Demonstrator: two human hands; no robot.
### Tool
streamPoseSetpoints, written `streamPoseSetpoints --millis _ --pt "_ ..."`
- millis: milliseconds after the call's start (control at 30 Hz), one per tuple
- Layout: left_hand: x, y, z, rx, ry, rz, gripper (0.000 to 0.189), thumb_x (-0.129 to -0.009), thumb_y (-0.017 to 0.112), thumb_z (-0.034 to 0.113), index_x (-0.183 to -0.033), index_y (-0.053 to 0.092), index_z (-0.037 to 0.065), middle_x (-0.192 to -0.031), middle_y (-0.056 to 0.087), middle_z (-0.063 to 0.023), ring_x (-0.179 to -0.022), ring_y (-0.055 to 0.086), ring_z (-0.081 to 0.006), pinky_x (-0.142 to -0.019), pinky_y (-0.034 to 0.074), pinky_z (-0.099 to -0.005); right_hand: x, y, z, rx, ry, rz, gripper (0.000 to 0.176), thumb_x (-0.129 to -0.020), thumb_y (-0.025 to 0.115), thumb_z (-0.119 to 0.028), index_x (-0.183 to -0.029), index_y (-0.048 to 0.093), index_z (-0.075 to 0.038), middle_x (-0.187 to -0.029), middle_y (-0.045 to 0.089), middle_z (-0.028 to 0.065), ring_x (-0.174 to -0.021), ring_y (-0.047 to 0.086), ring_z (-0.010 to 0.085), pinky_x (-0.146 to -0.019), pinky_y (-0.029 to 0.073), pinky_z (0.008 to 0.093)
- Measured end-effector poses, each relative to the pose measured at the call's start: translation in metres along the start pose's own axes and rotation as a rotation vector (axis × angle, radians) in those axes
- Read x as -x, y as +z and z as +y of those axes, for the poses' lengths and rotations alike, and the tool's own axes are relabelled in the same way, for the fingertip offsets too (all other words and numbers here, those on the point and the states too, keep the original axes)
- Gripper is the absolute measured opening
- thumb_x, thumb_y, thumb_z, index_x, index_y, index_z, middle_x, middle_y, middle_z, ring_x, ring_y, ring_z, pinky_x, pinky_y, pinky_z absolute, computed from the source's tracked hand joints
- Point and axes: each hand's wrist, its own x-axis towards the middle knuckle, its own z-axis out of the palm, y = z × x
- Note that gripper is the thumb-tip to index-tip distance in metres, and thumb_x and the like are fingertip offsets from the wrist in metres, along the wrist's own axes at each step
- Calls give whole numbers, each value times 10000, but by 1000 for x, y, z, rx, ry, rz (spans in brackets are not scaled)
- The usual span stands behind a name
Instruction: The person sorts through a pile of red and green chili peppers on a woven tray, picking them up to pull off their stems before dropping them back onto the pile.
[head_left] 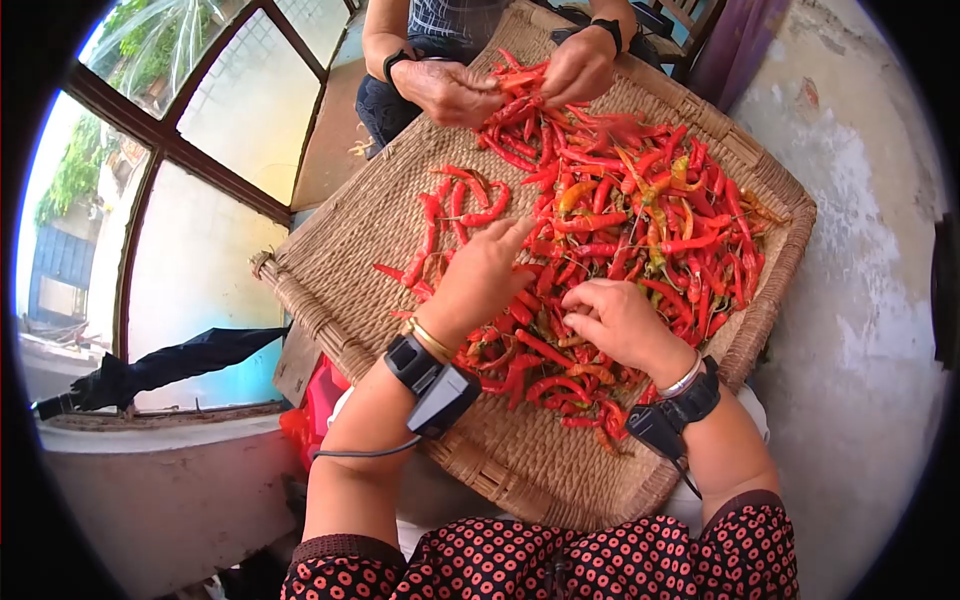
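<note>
A large heap of red chili peppers point(690, 240) lies on a woven tray point(360, 215), a few of them orange or yellowish. Over the heap's left edge reaches my left hand point(485, 275), fingers stretched forward and nothing visibly gripped. My right hand point(618, 322) is low over the middle of the heap, palm turned inward. Its thumb and forefinger are bent and slightly apart, with no pepper clearly between them; the other fingers are partly hidden. Left of the main heap, a looser group of chili peppers point(465, 200) rests on the weave.
Across the tray, another person's hands point(450, 92) handle peppers at the heap's far end. A framed window point(200, 240) and a folded dark umbrella point(190, 365) are on the left. A worn wall point(840, 300) stands close on the right. Red plastic point(318, 405) shows beneath the tray's left side.
</note>
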Motion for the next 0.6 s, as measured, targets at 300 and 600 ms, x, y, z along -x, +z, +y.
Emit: streamPoseSetpoints --millis 300,600 --pt "-6 17 -1 -182 222 -151 338 -736 619 192 -1038 568 46 -898 613 -170 -921 565 -312 -873 409 -399 -6 -37 9 260 69 474 189 -730 650 -101 -896 584 -41 -813 564 104 -719 578 267 -638 474 360" --pt "-6 -10 -9 -260 -10 -154 159 -765 560 242 -785 633 102 -691 610 -132 -661 600 -317 -610 474 -428 -8 -26 14 732 58 208 269 -647 708 -148 -878 589 -78 -886 508 75 -924 473 273 -747 429 389"
